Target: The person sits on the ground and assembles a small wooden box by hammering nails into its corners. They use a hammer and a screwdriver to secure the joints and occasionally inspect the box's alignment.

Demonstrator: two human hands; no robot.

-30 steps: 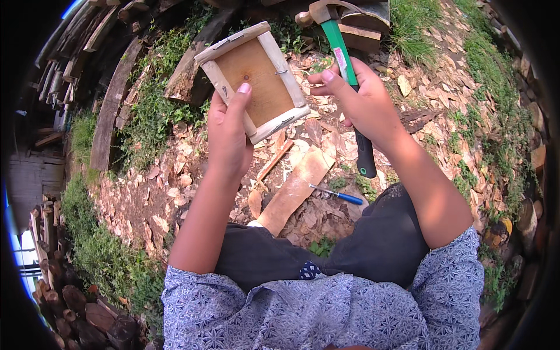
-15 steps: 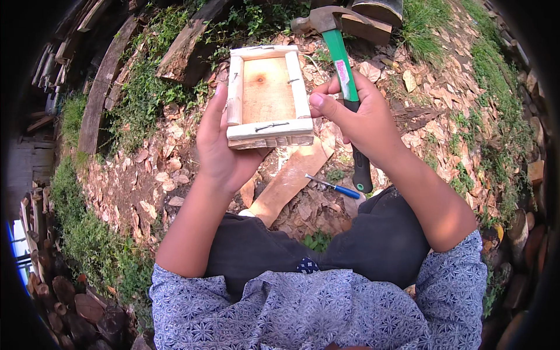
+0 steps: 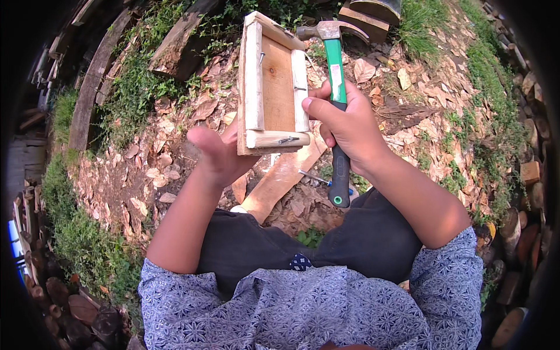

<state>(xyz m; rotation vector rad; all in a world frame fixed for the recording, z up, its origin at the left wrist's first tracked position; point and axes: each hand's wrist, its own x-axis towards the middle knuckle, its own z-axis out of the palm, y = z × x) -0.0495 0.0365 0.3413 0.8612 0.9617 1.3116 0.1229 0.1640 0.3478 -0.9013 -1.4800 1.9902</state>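
Note:
A shallow wooden box (image 3: 279, 81), made of a flat board edged with pale sticks, is held up before me at a tilt. Bent nails show on its sticks. My left hand (image 3: 219, 154) supports its lower left corner; the thumb stands away from the wood and the fingers are mostly hidden behind the box. My right hand (image 3: 353, 125) is closed round a claw hammer (image 3: 335, 73) with a green and black handle, its head up. That hand's thumb tip touches the right edge of the box.
Below the box, a board (image 3: 277, 184) lies on leaf-strewn ground between my legs. Beside it is a blue-handled tool (image 3: 315, 177) with a slim metal shaft, partly covered by the hammer. Old timbers (image 3: 184, 44) lie at the far left, a cut block (image 3: 364, 24) at the far side.
The box has risen and turned, now showing its left side. My left thumb has moved off its edge. The hammer has shifted slightly left and down, its handle end now overlapping the blue-handled tool.

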